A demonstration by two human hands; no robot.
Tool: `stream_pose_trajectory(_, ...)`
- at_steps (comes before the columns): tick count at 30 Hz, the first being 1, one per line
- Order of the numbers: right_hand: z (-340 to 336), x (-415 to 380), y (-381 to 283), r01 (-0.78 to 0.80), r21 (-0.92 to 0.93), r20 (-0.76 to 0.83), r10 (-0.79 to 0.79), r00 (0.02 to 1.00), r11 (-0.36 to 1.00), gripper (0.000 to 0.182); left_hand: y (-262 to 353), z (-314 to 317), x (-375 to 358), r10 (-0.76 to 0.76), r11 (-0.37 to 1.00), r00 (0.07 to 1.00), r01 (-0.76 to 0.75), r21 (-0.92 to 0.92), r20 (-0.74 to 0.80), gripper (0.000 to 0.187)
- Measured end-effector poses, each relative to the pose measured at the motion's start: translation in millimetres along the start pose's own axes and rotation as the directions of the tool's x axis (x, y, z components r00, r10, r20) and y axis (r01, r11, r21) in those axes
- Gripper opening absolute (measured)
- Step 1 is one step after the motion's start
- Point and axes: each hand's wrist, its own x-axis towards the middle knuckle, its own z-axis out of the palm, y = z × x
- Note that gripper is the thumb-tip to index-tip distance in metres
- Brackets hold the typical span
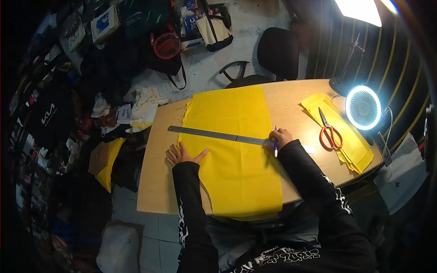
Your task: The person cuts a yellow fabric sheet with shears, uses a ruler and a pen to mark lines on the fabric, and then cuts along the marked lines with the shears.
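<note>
A large piece of yellow fabric [236, 177] lies across the table, its left edge frayed towards the far end. Across it rests a long metal ruler [205, 133], slanting slightly down to the right. My left hand [184, 155] presses flat with fingers spread, partly on the fabric's left edge and partly on the wood, just below the ruler. At the ruler's right end, my right hand [283, 136] is closed around a purple pen [276, 144] that has a white end. Some of the right fingers are hidden.
On the right of the wooden table [159, 186], red-handled scissors [328, 132] lie on folded yellow fabric [359, 154]. A lit round fan [363, 108] and a lamp [359, 11] stand beyond. A black chair [278, 52] is behind the table; bags and cloth crowd the left.
</note>
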Motion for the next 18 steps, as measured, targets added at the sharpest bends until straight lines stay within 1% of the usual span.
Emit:
stream_pose_trajectory(3, -0.1, -1.4, -3.9, -0.038, -0.102, 0.047, 0.043, 0.998, 0.994, 0.036, 0.7, -1.4, 0.5, -0.007, 1.0, 1.0, 0.007, 0.005, 0.009, 0.13)
stream_pose_trajectory(6, -2.8, -2.1, -11.5, -0.105, -0.218, 0.07, 0.123, 0.99, 0.97, 0.039, 0.6, -2.0, -2.1, -0.006, 1.0, 1.0, 0.006, -0.011, 0.015, 0.13)
stream_pose_trajectory(9, -4.5, -2.1, -21.5, -0.162, -0.316, 0.06, 0.191, 0.98, 0.935, 0.043, 1.0, -0.8, -2.5, -0.011, 1.0, 1.0, 0.011, -0.029, 0.01, 0.131)
stream_pose_trajectory(12, -8.0, -2.6, -24.5, -0.188, -0.346, 0.073, 0.226, 0.971, 0.919, 0.045, 0.5, 0.5, -2.1, -0.014, 1.0, 1.0, 0.014, -0.016, 0.007, 0.13)
stream_pose_trajectory(15, -9.2, -2.7, -22.9, -0.173, -0.353, 0.109, 0.224, 0.969, 0.92, 0.05, -0.6, 0.7, -2.3, 0.001, 0.999, 1.0, -0.001, -0.055, -0.011, 0.129)
stream_pose_trajectory(18, -23.4, -10.3, -12.3, -0.083, -0.19, 0.125, 0.108, 0.986, 0.978, 0.041, -0.4, 2.2, -2.1, 0.0, 0.998, 1.0, -0.001, -0.057, -0.022, 0.13)
